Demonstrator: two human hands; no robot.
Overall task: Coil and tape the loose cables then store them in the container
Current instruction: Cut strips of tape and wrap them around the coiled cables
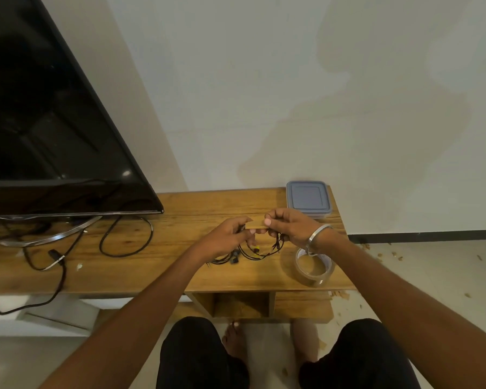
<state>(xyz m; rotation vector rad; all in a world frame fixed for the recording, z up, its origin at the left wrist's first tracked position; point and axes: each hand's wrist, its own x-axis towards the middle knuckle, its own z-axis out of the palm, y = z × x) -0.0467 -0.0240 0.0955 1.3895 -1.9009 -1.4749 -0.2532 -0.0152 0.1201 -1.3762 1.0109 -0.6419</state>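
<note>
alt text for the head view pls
Both hands, left hand and right hand, stretch a strip of tape above a coiled black cable on a wooden table; tape roll and lidded container sit right.

Your wooden table (180,273) carries a television (48,113) at its left end, loose black cables (124,240), a tape roll (314,266), a lidded container (308,198) and earphones (236,258).

Thin black cable (253,252) loosely looped, tape strip (255,224) stretched above, lidded container (308,198) behind, tape roll (314,266) flat
</note>
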